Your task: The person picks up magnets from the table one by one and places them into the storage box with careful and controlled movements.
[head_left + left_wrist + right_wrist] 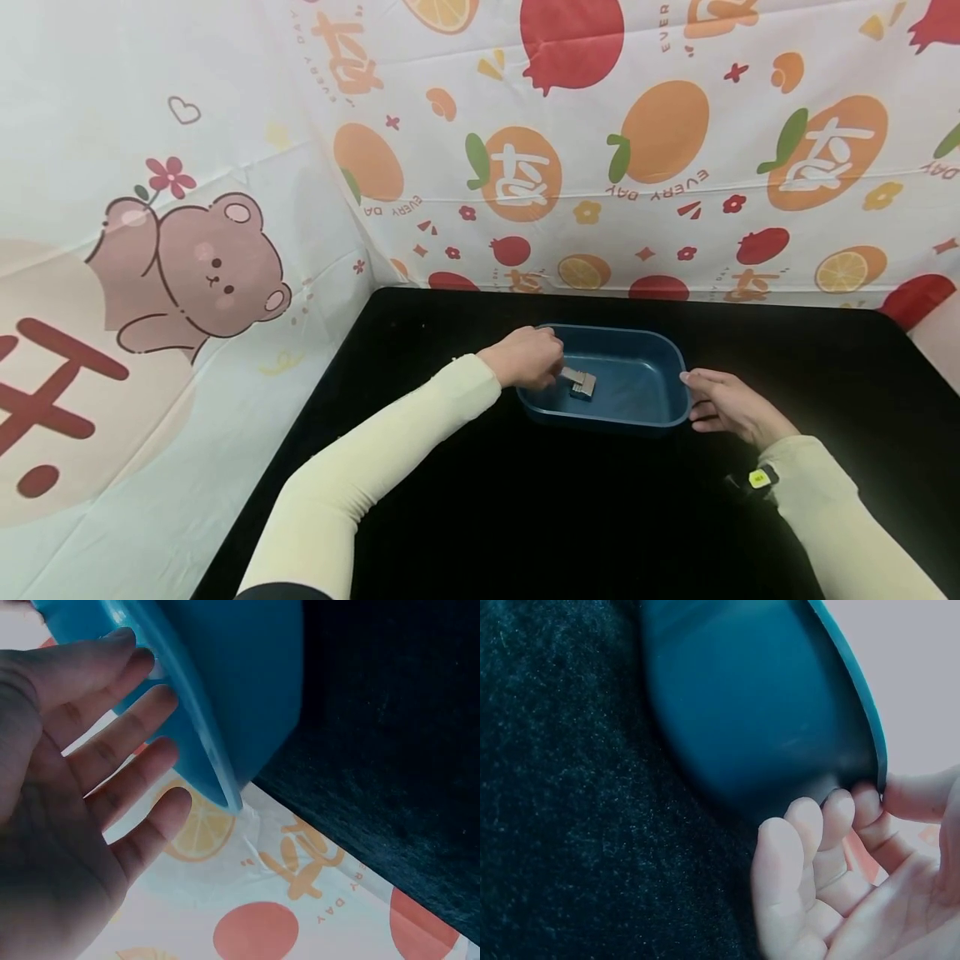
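Observation:
A blue rectangular basin with rounded corners sits on the black table. Over its left end, my left hand pinches the pale handle of what looks like a small flat brush. The wide grey head, dark along its lower edge, is down on the basin floor. In the left wrist view the left hand has thumb and forefinger together, other fingers spread; the brush is mostly hidden there. My right hand grips the basin's right end, thumb at the rim and fingers against the outer wall.
The black tabletop extends around the basin. Behind it hangs a white cloth printed with fruit. Another cloth with a bear print stands along the left side. A dark band with a yellow-green tag is at the right wrist.

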Demonstrator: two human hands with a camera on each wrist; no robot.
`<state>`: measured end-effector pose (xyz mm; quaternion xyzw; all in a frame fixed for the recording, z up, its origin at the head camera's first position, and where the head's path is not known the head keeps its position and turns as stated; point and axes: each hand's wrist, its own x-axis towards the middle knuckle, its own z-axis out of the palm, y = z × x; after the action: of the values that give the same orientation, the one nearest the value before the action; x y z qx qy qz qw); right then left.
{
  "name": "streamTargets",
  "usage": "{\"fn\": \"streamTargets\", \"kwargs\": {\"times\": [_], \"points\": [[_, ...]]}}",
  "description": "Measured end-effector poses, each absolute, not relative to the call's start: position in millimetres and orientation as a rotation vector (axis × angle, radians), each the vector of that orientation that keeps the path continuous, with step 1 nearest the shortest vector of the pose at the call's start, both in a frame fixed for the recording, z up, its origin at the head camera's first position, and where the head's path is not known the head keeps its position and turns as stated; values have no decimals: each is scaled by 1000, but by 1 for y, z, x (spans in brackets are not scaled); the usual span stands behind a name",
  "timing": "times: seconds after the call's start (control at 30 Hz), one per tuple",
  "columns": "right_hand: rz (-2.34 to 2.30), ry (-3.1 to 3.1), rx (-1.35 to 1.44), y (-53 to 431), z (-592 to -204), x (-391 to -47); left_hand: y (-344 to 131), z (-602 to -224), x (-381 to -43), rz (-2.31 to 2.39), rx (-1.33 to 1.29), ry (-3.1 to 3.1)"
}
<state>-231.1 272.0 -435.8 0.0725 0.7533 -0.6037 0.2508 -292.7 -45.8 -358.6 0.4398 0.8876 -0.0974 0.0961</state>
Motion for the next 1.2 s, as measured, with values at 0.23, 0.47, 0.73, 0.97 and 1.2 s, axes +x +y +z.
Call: {"fn": "streamTargets", "kwargs": {"times": [0.23, 0.47, 0.73, 0.97, 1.2], "points": [[-1648, 2050, 197, 272, -434, -230, -54, -355, -296, -221, 1262, 2651], [-1645, 2052, 201, 272, -433, -230, -62, -352, -299, -225, 1267, 2698], [-1637, 2052, 197, 271, -433, -229, -73, -349, -300, -195, 1278, 2755], [-1637, 2051, 198, 270, -433, -229, -86, -343, -300, -106, 1240, 2791], [-1631, 2059, 199, 271, -434, -229, -109, -339, -305, -50, 1108, 2861]]}}
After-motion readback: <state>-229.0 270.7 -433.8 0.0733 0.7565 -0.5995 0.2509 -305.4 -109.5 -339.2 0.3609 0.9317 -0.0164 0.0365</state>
